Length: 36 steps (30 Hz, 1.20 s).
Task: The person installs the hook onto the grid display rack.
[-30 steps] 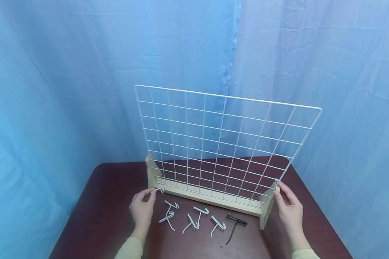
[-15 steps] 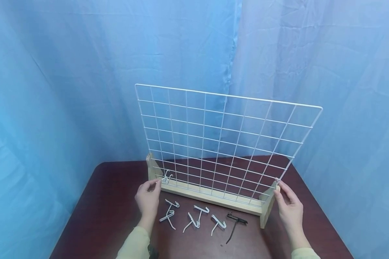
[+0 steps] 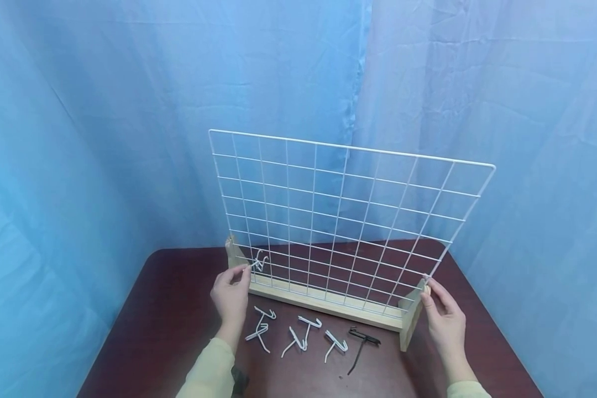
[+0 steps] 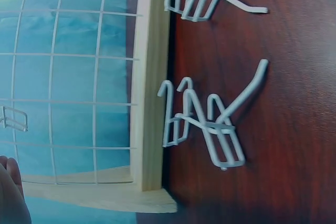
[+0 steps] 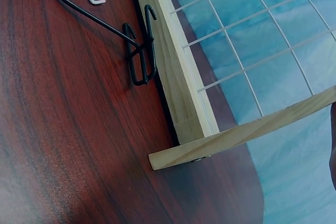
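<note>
A white wire grid panel stands upright in a wooden stand. My left hand pinches the stem of a white wire display hook between thumb and fingers. That hook lies right against the grid's lower left, its two curved tips up near a horizontal wire. In the left wrist view the same hook shows at the left edge, with fingertips below it. On the other side, my right hand grips the top of the stand's right end piece, fingers by the grid's edge.
Several white wire hooks lie on the dark red table before the stand. To their right lies a black hook, longer in the stem, close to the stand's base in the right wrist view. Blue curtains hang behind and at both sides.
My left hand has carried the white hook up and to the right, from near the table beside the base to the grid's lower left squares. The right hand stays put.
</note>
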{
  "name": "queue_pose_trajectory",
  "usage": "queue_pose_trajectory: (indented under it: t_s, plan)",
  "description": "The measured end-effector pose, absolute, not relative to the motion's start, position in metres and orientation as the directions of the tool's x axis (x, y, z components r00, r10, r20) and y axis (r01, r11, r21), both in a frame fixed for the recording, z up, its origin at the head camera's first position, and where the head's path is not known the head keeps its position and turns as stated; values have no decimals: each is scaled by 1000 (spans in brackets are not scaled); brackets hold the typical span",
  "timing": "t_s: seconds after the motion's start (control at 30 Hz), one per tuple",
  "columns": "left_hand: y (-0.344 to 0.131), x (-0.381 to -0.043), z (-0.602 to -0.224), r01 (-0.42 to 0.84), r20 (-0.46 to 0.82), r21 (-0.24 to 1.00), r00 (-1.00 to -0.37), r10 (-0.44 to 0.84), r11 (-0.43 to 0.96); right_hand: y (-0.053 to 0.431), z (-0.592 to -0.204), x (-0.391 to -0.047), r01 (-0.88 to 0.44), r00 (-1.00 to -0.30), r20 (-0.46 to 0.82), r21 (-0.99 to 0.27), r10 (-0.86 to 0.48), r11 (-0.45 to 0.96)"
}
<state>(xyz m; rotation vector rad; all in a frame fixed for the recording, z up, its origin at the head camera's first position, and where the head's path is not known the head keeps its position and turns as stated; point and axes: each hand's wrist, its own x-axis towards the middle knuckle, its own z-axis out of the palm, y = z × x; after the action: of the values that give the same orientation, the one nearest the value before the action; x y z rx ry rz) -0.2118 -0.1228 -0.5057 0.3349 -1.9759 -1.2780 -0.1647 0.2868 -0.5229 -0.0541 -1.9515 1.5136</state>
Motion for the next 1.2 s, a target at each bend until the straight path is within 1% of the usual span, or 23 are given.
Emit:
queue_pose_trajectory:
  t_s: [0.17, 0.3, 0.47, 0.67, 0.87, 1.03, 1.2]
  plan:
    - [-122, -216, -493, 235, 487, 858, -652, -581, 456, 279, -508, -157, -354, -785, 474, -871, 398, 339]
    - [-123, -220, -485, 290, 527, 842, -620, -582, 454, 276, -503, -154, -342, -790, 467, -873, 398, 346]
    - [-124, -223, -473, 325, 541, 838, -602, -588, 438, 274, -500, -153, -334, -791, 456, -880, 407, 337]
    - [-124, -227, -457, 339, 543, 838, -587, -600, 427, 279, -510, -158, -351, -787, 464, -879, 406, 323]
    - [-125, -233, -442, 372, 556, 831, -581, -594, 413, 288, -528, -166, -328, -793, 439, -892, 422, 312]
    - [-124, -235, -429, 401, 566, 824, -583, -583, 399, 288, -529, -166, -316, -790, 434, -893, 432, 319]
    - [-121, -236, -417, 428, 604, 797, -560, -567, 426, 288, -529, -165, -315, -785, 443, -887, 433, 337]
